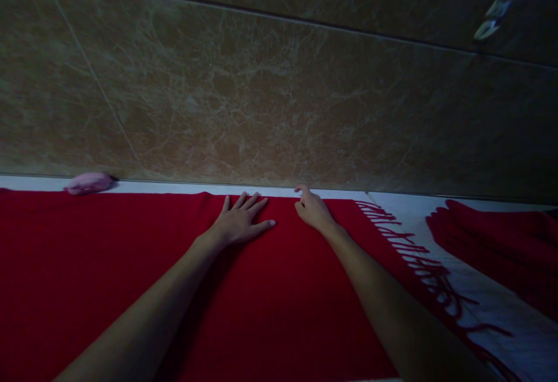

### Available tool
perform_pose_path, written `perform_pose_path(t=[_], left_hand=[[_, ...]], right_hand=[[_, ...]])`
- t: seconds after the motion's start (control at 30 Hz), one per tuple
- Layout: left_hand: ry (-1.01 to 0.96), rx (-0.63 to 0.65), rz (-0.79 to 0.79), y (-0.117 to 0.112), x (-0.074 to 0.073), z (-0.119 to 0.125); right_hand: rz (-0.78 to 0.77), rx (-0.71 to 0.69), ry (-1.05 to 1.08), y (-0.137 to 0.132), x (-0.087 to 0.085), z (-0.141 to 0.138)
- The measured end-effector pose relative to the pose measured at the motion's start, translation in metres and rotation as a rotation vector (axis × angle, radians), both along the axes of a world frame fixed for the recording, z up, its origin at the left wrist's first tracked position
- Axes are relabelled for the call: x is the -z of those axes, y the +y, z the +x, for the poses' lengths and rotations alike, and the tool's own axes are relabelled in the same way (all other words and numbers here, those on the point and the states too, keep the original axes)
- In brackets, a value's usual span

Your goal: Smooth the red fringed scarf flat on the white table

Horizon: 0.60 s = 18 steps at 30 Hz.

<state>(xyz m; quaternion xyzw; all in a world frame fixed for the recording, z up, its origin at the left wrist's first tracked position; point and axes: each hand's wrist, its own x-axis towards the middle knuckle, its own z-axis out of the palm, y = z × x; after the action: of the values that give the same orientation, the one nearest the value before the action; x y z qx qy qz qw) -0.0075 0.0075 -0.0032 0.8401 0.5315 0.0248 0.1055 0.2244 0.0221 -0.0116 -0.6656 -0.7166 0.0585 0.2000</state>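
A large red cloth [87, 271] with a fringed right edge [418, 266] lies spread flat on a white surface against a wall. My left hand [240, 219] rests palm down on the cloth near its far edge, fingers stretched out and apart. My right hand [311, 207] is beside it at the cloth's far edge, fingers curled under as if pinching the edge; what they grip is hidden.
A brown marble-tiled wall [270, 97] rises right behind the white surface [501, 318]. A small pink object [89, 182] lies at the wall's foot on the left. Another red cloth [501, 248] lies bunched at the right.
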Motion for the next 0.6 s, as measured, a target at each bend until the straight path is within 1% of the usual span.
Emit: perform_pose_path(t=[0.1, 0.6], left_hand=[[-0.011, 0.003, 0.014, 0.0002, 0.0001, -0.0001], [-0.002, -0.005, 0.003, 0.0000, 0.0003, -0.0001]], right_hand=[[0.014, -0.026, -0.005, -0.0009, -0.0006, -0.0005], [0.015, 0.008, -0.014, -0.0034, -0.0017, -0.0041]])
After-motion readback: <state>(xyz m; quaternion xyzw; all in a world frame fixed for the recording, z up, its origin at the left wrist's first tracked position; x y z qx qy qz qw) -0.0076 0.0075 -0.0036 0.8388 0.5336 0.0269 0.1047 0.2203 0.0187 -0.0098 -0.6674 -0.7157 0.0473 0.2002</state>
